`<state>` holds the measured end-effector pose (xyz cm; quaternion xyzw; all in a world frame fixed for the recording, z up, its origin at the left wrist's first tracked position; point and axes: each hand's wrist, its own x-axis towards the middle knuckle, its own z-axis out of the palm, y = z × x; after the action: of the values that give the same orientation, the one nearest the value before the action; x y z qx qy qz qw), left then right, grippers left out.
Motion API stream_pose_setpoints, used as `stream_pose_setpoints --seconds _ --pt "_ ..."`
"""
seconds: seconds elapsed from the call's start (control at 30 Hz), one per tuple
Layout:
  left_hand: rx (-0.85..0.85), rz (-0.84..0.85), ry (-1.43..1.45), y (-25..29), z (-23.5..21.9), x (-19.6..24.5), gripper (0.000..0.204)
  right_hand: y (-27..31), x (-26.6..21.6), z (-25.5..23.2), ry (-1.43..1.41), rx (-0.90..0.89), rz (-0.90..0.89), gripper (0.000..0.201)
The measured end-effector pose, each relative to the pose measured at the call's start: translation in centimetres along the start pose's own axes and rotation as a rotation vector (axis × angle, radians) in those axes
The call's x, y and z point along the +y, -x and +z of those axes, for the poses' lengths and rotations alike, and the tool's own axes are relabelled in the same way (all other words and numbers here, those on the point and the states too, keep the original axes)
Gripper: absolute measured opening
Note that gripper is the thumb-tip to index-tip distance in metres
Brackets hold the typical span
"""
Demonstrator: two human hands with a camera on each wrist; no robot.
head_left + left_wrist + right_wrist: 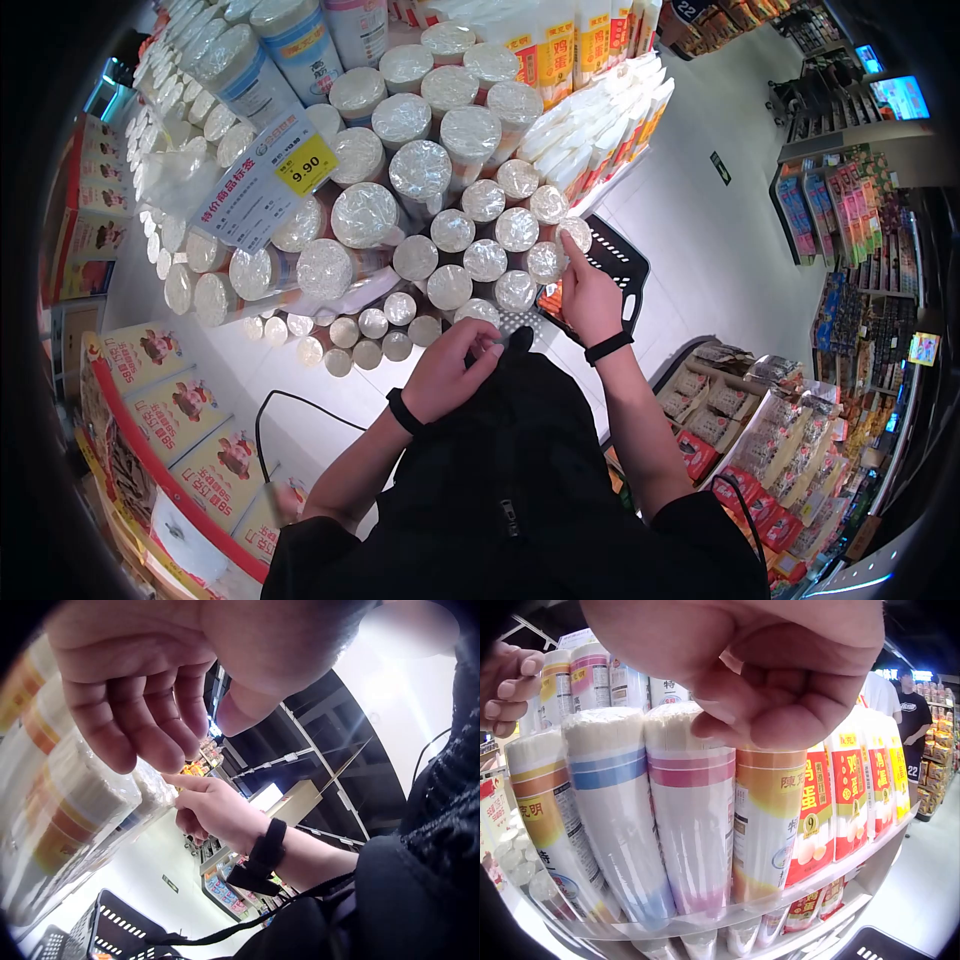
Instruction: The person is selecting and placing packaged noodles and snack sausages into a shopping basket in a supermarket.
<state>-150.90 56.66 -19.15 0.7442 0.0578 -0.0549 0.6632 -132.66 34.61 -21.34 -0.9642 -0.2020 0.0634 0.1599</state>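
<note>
My right hand [592, 300] reaches to the right end of a display of cylindrical noodle packs, its index finger extended over the top of a pack [578, 232]. In the right wrist view this hand [780, 682] hangs over the tops of upright packs, among them a pink-banded pack [690, 817] and an orange-banded pack [769, 825]; its other fingers are curled in. My left hand [455, 370] is near the front packs, fingers loosely bent and holding nothing. In the left wrist view its fingers [146, 735] hang beside wrapped packs [75, 802].
A price sign [265, 180] stands among the packs at left. Flat bags of egg noodles [610, 110] flank the right side. A black basket [632, 268] sits low beyond my right hand. Snack shelves [760, 440] line the right, a red-edged display [180, 400] the left. People [913, 712] stand in the aisle.
</note>
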Motion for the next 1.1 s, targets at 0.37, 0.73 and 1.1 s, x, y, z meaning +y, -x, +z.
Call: stream_pose_setpoints --seconds 0.37,0.73,1.1 --pt "-0.046 0.024 0.017 0.4 -0.7 0.1 0.024 0.4 -1.6 0.0 -0.025 0.081 -0.026 0.053" --pt "-0.035 -0.019 0.031 1.5 -1.0 -0.3 0.026 0.5 -0.9 0.5 -0.143 0.062 0.007 0.05" --pt "-0.031 -0.022 0.031 0.0 1.3 0.3 0.022 1.0 -0.4 -0.6 -0.098 0.097 -0.016 0.051"
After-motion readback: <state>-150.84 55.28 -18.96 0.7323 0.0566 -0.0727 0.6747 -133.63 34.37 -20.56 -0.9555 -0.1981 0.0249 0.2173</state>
